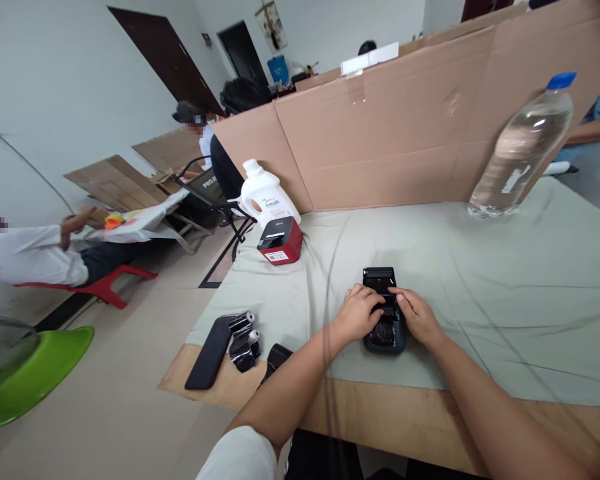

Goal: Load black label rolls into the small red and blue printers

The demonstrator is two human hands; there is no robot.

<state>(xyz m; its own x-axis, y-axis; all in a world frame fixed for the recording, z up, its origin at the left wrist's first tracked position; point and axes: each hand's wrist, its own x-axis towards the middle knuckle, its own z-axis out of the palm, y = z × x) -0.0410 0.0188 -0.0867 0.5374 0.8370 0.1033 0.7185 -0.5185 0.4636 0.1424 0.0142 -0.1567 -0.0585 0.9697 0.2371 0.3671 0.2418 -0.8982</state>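
A black portable printer lies on the cloth-covered table with its cover flipped up and its inner compartment exposed. My left hand reaches over its left side, fingers bent together and pressing into the middle of the compartment. At the right edge, my right hand grips the printer, its index finger pointing toward the raised cover. The fingers partly hide the inside. Left of my forearm lie small rolls in black wrapping beside a dark flat case. A black object is partly hidden by my left arm.
A red and black box-shaped device stands by a white jug at the table's far left. A large clear bottle leans at the far right. Cardboard panels wall off the back. People sit to the left and behind the panel.
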